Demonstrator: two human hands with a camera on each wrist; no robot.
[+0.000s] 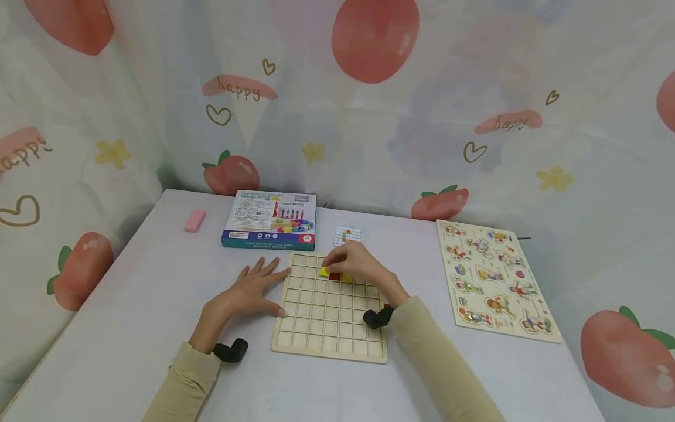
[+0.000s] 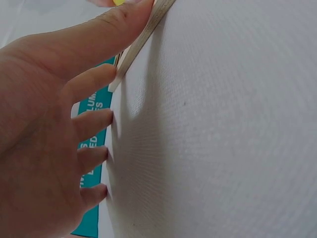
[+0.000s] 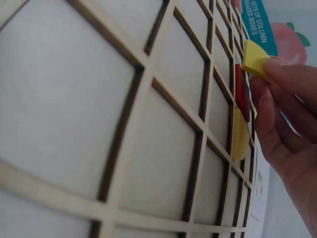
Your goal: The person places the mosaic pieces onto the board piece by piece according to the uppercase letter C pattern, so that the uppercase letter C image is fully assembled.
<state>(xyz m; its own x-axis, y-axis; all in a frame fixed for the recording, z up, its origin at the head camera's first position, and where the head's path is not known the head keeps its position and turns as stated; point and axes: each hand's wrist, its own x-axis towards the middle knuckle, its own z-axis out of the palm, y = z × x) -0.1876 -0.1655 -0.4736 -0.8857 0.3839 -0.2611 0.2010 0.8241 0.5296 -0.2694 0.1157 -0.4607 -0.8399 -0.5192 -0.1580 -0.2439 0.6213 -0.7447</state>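
Note:
A wooden grid board [image 1: 311,319] with square cells lies on the white table. My right hand [image 1: 357,262] pinches a yellow tile [image 3: 256,59] between thumb and fingers over the board's far rows; in the right wrist view one edge of it looks curved. Beside it, a red tile [image 3: 241,91] and another yellow tile [image 3: 240,135] sit in cells of the grid. My left hand [image 1: 251,291] rests with spread fingers at the board's left edge, its thumb touching the rim. In the left wrist view that thumb lies along the wooden edge.
Behind the board lie a boxed bead set [image 1: 269,220] and a small pattern card [image 1: 347,235]. A pink block [image 1: 194,221] is at the back left. On the right lies a wooden picture puzzle board [image 1: 498,281]. Printed curtain cloth [image 1: 337,135] hangs behind the table.

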